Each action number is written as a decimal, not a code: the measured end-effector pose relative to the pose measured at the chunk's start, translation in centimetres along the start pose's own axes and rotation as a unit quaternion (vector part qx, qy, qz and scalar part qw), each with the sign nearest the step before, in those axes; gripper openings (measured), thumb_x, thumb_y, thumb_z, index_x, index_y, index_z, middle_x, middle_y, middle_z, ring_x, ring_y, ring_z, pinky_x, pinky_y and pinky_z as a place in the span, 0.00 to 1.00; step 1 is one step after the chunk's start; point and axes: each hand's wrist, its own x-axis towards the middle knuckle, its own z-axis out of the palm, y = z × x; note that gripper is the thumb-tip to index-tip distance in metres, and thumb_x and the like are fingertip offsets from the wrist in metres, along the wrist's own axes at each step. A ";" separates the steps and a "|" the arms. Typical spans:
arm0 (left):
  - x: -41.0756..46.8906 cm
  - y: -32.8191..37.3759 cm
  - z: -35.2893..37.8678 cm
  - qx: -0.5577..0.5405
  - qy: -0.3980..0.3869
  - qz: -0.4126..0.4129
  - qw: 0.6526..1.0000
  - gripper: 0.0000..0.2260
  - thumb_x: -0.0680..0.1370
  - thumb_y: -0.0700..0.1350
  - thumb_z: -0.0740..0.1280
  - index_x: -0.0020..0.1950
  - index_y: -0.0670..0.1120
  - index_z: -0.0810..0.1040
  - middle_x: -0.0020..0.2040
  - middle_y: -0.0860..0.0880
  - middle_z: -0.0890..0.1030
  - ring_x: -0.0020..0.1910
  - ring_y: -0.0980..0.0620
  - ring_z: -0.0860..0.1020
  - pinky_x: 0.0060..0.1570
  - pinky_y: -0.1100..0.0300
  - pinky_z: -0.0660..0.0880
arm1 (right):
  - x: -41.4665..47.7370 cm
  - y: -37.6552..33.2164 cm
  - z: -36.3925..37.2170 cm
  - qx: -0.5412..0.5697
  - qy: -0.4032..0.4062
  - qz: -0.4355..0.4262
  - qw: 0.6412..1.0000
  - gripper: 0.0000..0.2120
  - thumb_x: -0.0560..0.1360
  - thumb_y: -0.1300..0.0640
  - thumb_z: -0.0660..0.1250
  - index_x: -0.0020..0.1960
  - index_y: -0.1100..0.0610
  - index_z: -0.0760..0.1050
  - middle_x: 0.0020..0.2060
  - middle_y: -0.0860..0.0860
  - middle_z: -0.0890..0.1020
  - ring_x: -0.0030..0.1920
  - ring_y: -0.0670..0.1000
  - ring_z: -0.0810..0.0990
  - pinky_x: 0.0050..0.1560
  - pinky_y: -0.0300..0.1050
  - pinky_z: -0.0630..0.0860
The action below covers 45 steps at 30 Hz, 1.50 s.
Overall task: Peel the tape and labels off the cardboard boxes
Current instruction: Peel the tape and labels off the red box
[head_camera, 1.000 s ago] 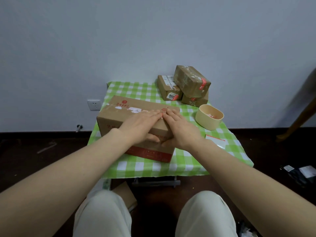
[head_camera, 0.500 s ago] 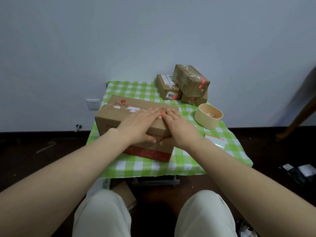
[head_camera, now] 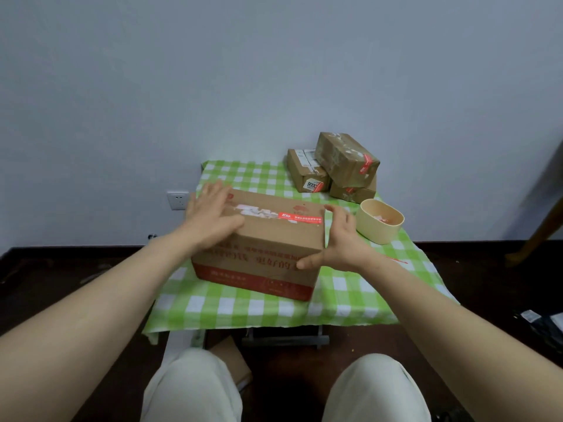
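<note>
Cardboard box (head_camera: 274, 239) corner hidden under left hand (head_camera: 210, 214).

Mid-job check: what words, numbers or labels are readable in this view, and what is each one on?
"9006": white sticker on the small box at the back.
Too blurred: white print on the red tape strip atop the large box.
Unreadable: upside-down red characters on its front.
Too small: print on its red bottom band.
Unreadable: red label on the top stacked box.
</note>
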 end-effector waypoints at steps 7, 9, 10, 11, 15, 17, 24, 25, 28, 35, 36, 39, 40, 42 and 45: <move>0.9 -2.7 0.1 -0.250 0.053 -0.181 0.950 0.23 0.74 0.52 0.70 0.64 0.44 0.72 0.59 0.46 0.77 0.58 0.44 0.76 0.60 0.50 0.73 | 0.6 -1.0 0.7 0.121 -0.043 0.063 0.990 0.43 0.64 0.58 0.78 0.70 0.51 0.54 0.54 0.49 0.71 0.56 0.55 0.75 0.35 0.46 0.78; 1.1 -3.2 -0.3 -0.268 0.077 -0.190 0.941 0.23 0.71 0.52 0.71 0.63 0.43 0.74 0.57 0.46 0.79 0.56 0.44 0.78 0.59 0.49 0.74 | 1.5 -0.8 0.4 0.106 -0.028 0.035 0.993 0.39 0.65 0.59 0.77 0.68 0.50 0.59 0.53 0.49 0.73 0.53 0.54 0.76 0.36 0.46 0.78; 1.1 -3.2 -0.5 -0.274 0.088 -0.194 0.938 0.25 0.70 0.53 0.73 0.63 0.43 0.75 0.57 0.45 0.80 0.55 0.44 0.78 0.59 0.48 0.75 | 1.8 -0.6 0.1 0.101 -0.017 0.017 0.995 0.38 0.65 0.60 0.77 0.68 0.49 0.60 0.52 0.48 0.74 0.53 0.53 0.76 0.39 0.46 0.77; 1.1 -3.0 -0.7 -0.275 0.100 -0.197 0.936 0.26 0.69 0.53 0.73 0.63 0.43 0.75 0.57 0.45 0.80 0.54 0.44 0.79 0.58 0.48 0.75 | 2.1 -0.5 -0.1 0.091 -0.005 -0.001 0.996 0.39 0.65 0.61 0.76 0.69 0.49 0.60 0.52 0.47 0.74 0.53 0.53 0.75 0.43 0.47 0.77; 1.0 -2.9 -0.8 -0.229 0.176 -0.208 0.934 0.16 0.71 0.52 0.73 0.54 0.44 0.78 0.52 0.46 0.80 0.53 0.45 0.78 0.54 0.53 0.75 | 4.2 -1.1 -0.5 0.071 0.033 -0.041 0.996 0.42 0.63 0.65 0.75 0.71 0.49 0.59 0.58 0.50 0.75 0.59 0.53 0.73 0.58 0.52 0.74; 0.9 -3.0 -0.8 -0.226 0.199 -0.215 0.929 0.16 0.71 0.54 0.72 0.50 0.45 0.77 0.52 0.46 0.79 0.54 0.44 0.78 0.53 0.53 0.75 | 5.5 -1.3 -0.3 0.063 0.053 -0.053 0.995 0.38 0.64 0.65 0.74 0.69 0.50 0.62 0.59 0.55 0.75 0.60 0.56 0.72 0.58 0.54 0.74; 1.4 -4.3 -0.9 -0.329 0.132 -0.240 0.904 0.13 0.75 0.45 0.63 0.59 0.44 0.73 0.57 0.45 0.75 0.52 0.46 0.77 0.53 0.49 0.77 | 6.3 -0.9 0.7 0.101 0.049 -0.005 0.994 0.31 0.71 0.67 0.69 0.70 0.59 0.59 0.59 0.53 0.73 0.60 0.52 0.72 0.57 0.46 0.72; 1.4 -4.3 -1.1 -0.370 0.135 -0.248 0.885 0.09 0.75 0.43 0.59 0.54 0.45 0.74 0.55 0.45 0.75 0.52 0.48 0.74 0.54 0.49 0.75 | 6.2 -0.7 0.8 0.119 0.044 0.013 0.992 0.32 0.71 0.67 0.69 0.70 0.60 0.58 0.57 0.51 0.72 0.57 0.49 0.71 0.55 0.43 0.70; 1.8 -5.5 -0.9 -0.438 0.093 -0.244 0.860 0.25 0.76 0.32 0.52 0.71 0.47 0.65 0.63 0.48 0.71 0.58 0.51 0.69 0.55 0.52 0.71 | 6.1 0.2 1.2 0.141 0.040 0.071 0.987 0.31 0.70 0.67 0.70 0.68 0.62 0.58 0.56 0.53 0.72 0.55 0.51 0.70 0.52 0.44 0.71; 0.3 -7.6 2.6 -0.183 -0.159 -0.121 0.963 0.65 0.61 0.34 0.78 0.71 0.55 0.25 0.77 0.46 0.53 0.73 0.45 0.60 0.62 0.59 0.66 | 7.1 1.4 2.8 0.173 0.028 0.108 0.979 0.23 0.69 0.72 0.64 0.62 0.61 0.68 0.56 0.56 0.78 0.58 0.56 0.76 0.55 0.50 0.76; 0.2 -7.6 2.6 -0.198 -0.151 -0.108 0.963 0.65 0.60 0.34 0.78 0.72 0.55 0.26 0.76 0.47 0.54 0.72 0.47 0.61 0.62 0.59 0.65 | 7.1 1.4 2.8 0.188 0.031 0.108 0.976 0.22 0.69 0.72 0.64 0.62 0.61 0.69 0.56 0.56 0.79 0.58 0.56 0.77 0.55 0.50 0.76; 0.3 -7.1 2.5 -0.259 -0.109 -0.079 0.956 0.58 0.65 0.35 0.77 0.75 0.56 0.35 0.74 0.49 0.60 0.71 0.48 0.62 0.63 0.58 0.65 | 7.1 1.4 2.5 0.216 0.062 0.095 0.970 0.19 0.73 0.66 0.66 0.63 0.61 0.71 0.57 0.56 0.79 0.58 0.55 0.77 0.55 0.48 0.76; 0.3 -6.8 2.2 -0.284 -0.081 -0.069 0.953 0.56 0.65 0.37 0.77 0.76 0.57 0.38 0.74 0.49 0.61 0.72 0.49 0.62 0.64 0.56 0.65 | 6.9 1.2 2.1 0.225 0.082 0.080 0.968 0.18 0.74 0.63 0.66 0.64 0.60 0.70 0.57 0.56 0.79 0.58 0.55 0.77 0.55 0.48 0.75; 0.4 -5.8 1.2 -0.338 -0.031 -0.059 0.939 0.54 0.62 0.45 0.80 0.77 0.56 0.46 0.74 0.50 0.61 0.71 0.51 0.62 0.67 0.54 0.64 | 6.4 0.6 1.3 0.257 0.122 0.050 0.957 0.19 0.77 0.60 0.64 0.67 0.57 0.68 0.58 0.56 0.78 0.57 0.54 0.77 0.54 0.47 0.75; 0.6 -4.6 -0.5 -0.415 -0.003 -0.056 0.908 0.56 0.52 0.60 0.80 0.73 0.59 0.54 0.72 0.49 0.64 0.68 0.54 0.65 0.66 0.55 0.65 | 5.5 -0.3 -0.3 0.315 0.145 0.018 0.938 0.19 0.78 0.58 0.62 0.68 0.51 0.67 0.55 0.50 0.78 0.49 0.48 0.75 0.43 0.38 0.73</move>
